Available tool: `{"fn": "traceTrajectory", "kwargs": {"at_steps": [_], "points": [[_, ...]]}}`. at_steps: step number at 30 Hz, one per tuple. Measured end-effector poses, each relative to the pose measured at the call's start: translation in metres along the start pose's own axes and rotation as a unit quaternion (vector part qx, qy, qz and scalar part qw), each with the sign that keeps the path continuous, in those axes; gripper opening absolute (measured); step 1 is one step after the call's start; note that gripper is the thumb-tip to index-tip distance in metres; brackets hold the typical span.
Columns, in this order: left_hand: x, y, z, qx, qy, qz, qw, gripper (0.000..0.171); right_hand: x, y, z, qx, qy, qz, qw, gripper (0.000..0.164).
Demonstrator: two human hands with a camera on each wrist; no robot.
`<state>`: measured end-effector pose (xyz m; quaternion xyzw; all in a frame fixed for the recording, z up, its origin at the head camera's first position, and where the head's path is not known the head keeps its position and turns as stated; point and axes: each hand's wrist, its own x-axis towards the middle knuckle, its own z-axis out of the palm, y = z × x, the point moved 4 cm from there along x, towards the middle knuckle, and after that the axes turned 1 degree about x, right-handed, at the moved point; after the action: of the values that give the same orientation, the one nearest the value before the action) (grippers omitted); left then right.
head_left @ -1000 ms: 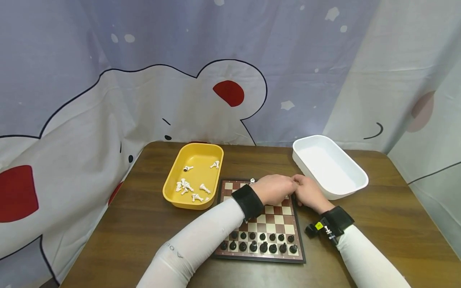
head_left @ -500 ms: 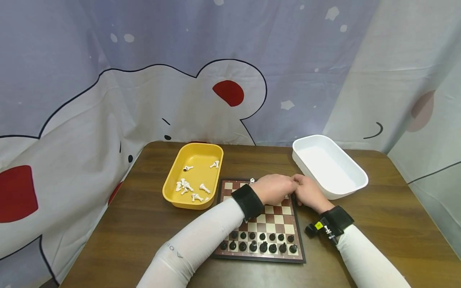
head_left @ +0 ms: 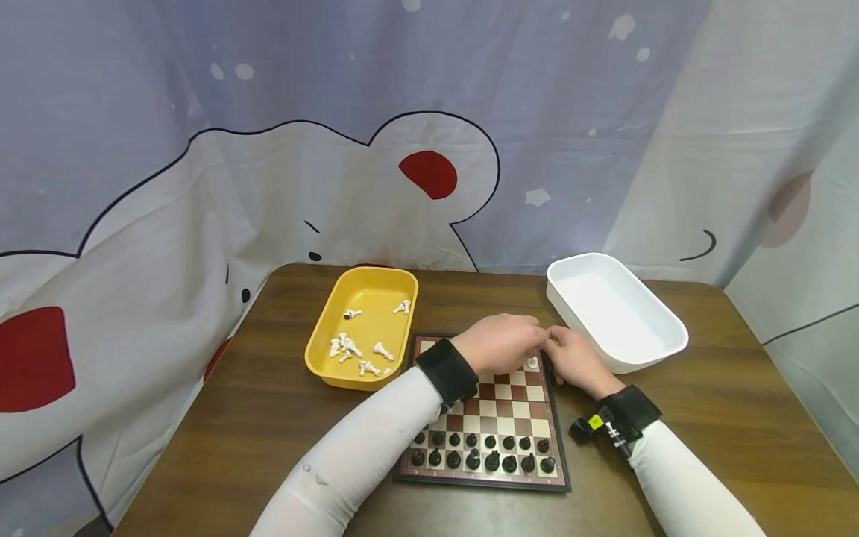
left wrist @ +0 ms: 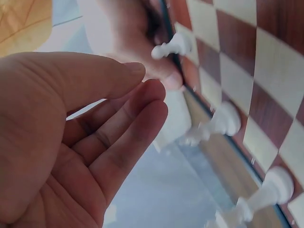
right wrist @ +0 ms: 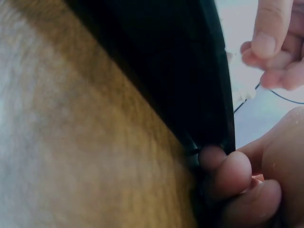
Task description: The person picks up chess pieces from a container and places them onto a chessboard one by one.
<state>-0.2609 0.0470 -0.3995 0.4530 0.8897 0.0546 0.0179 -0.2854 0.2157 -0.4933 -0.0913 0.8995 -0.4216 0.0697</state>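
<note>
The magnetic chessboard [head_left: 513, 390] lies on the table with rows of black chess pieces [head_left: 492, 460] along its near side. My left hand [head_left: 501, 344] is over the board's far part, its bent fingers and thumb holding nothing. A white pawn [left wrist: 173, 46] stands on a square by the edge, just beyond those fingertips, and other white pieces [left wrist: 259, 197] stand along the same edge in the left wrist view. My right hand [head_left: 579, 361] grips the board's far right edge, with curled fingers [right wrist: 232, 175] against its dark side.
A yellow tray [head_left: 314, 350] left of the board holds several loose white chess pieces [head_left: 345, 344]. Behind my right hand stands a white tray [head_left: 674, 339]. A patterned curtain [head_left: 376, 194] hangs along the table's back edge.
My left hand has let go of the white pawn and drawn back slightly to the left, so the pawn now shows on the board. The right hand stays in place.
</note>
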Motion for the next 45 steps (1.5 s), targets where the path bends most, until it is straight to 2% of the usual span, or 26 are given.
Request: {"fn": "traceTrajectory", "kwargs": {"at_steps": [4, 8, 15, 24, 28, 32, 39, 45], "points": [[-0.011, -0.010, -0.009, -0.014, 0.029, -0.013, 0.9994, 0.010, 0.000, 0.001, 0.001, 0.008, -0.005, 0.007, 1.000, 0.035], [-0.026, -0.022, -0.020, -0.028, 0.057, -0.027, 0.9976, 0.012, -0.001, 0.001, 0.003, 0.018, -0.006, 0.012, 1.000, 0.034], [-0.063, -0.049, -0.041, -0.083, 0.096, -0.067, 0.9896, 0.013, -0.001, 0.002, 0.003, 0.017, -0.009, 0.014, 1.000, 0.034], [-0.120, -0.091, -0.057, -0.147, 0.148, -0.144, 0.9672, 0.021, -0.002, 0.004, 0.002, 0.012, -0.006, 0.016, 1.000, 0.036], [-0.141, -0.109, -0.060, -0.155, 0.161, -0.189, 0.9561, 0.020, -0.002, 0.005, 0.003, 0.012, -0.005, 0.020, 1.000, 0.035], [-0.156, -0.122, -0.062, -0.153, 0.172, -0.215, 0.9490, 0.022, -0.001, 0.005, 0.004, 0.011, -0.005, 0.022, 1.000, 0.035], [-0.170, -0.143, -0.056, -0.141, 0.155, -0.241, 0.9476, 0.022, -0.001, 0.003, 0.004, 0.006, -0.008, 0.021, 1.000, 0.036], [-0.174, -0.154, -0.040, -0.155, 0.092, -0.264, 0.9476, 0.018, 0.000, 0.002, 0.003, 0.006, -0.004, 0.020, 1.000, 0.036]]}}
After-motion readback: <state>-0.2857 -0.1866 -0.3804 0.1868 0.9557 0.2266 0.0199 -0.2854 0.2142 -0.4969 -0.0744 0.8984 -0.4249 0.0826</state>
